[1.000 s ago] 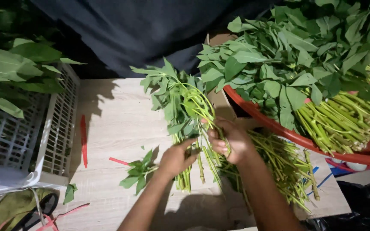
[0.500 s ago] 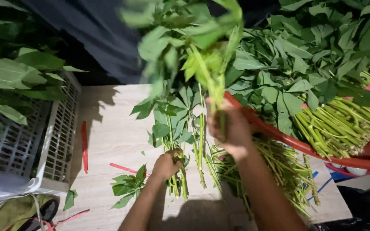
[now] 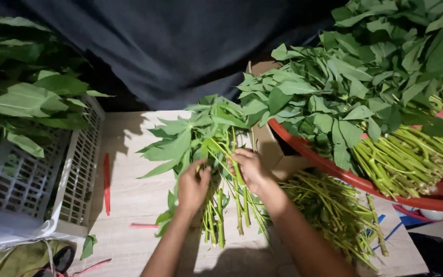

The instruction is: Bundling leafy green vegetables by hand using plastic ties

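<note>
A bunch of leafy green stems (image 3: pixel 216 154) lies on the pale wooden table (image 3: pixel 139 200), leaves pointing away from me, cut ends towards me. My left hand (image 3: pixel 193 185) grips the stems from the left, fingers curled around them. Pressed against the right side of the same bunch, my right hand (image 3: pixel 249 168) pinches a few stems between its fingers. Both forearms reach in from the bottom edge.
A big red basin (image 3: pixel 334 172) heaped with more leafy greens fills the right. Loose bare stems (image 3: pixel 334 215) lie under its rim. A white slatted crate (image 3: pixel 73 184) with large leaves stands left. Red ties (image 3: pixel 106 182) lie on the table. Dark cloth hangs behind.
Half a second ago my right hand held a stalk raised high towards the camera. That stalk is now down with the bunch on the table, and both hands are gathered around the stems.
</note>
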